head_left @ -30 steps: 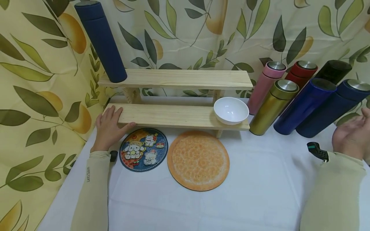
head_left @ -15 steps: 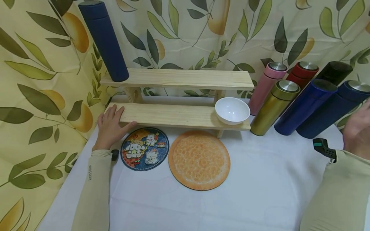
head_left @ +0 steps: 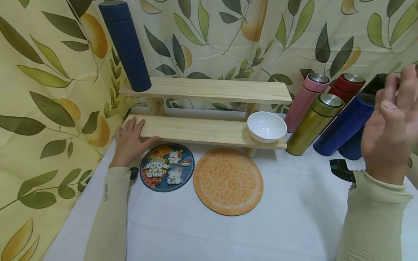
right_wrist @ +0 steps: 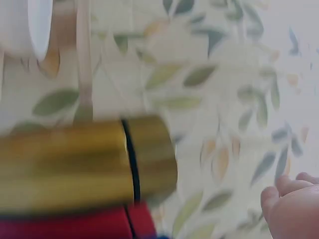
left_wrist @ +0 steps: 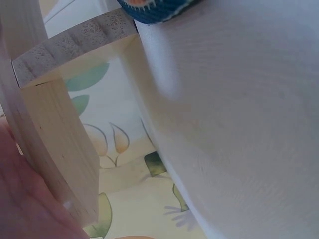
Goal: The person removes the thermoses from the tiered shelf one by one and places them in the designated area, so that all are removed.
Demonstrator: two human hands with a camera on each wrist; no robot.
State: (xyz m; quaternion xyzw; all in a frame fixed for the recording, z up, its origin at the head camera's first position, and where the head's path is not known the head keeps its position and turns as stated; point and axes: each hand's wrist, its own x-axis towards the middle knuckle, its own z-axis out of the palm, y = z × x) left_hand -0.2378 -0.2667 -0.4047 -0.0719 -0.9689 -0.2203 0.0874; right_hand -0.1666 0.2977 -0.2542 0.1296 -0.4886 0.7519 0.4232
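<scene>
My left hand (head_left: pixel 128 143) rests on the left end of the lower shelf of a two-tier wooden stand (head_left: pixel 196 129), thumb along its front edge. In the left wrist view the palm (left_wrist: pixel 30 199) lies against the shelf's wood (left_wrist: pixel 65 149). My right hand (head_left: pixel 388 134) is raised at the right, palm showing and fingers up, holding nothing. It overlaps the dark blue bottle (head_left: pixel 351 145) and the black bottle (head_left: pixel 375 83) behind it. Left of it stand a bright blue bottle (head_left: pixel 344 125), a gold bottle (head_left: pixel 315 125), a red bottle (head_left: pixel 347 87) and a pink bottle (head_left: pixel 305 103).
A white bowl (head_left: pixel 267 127) sits on the lower shelf's right end. A tall navy bottle (head_left: pixel 127 47) stands on the upper shelf's left end. Before the stand lie a round cartoon mat (head_left: pixel 167 167) and a round tan mat (head_left: pixel 228 181) on the white cloth (head_left: pixel 277 224).
My right hand has risen from the right edge and swung in before the dark blue and black bottles, fingers now upward. The left hand keeps its place on the shelf; the view shifts slightly.
</scene>
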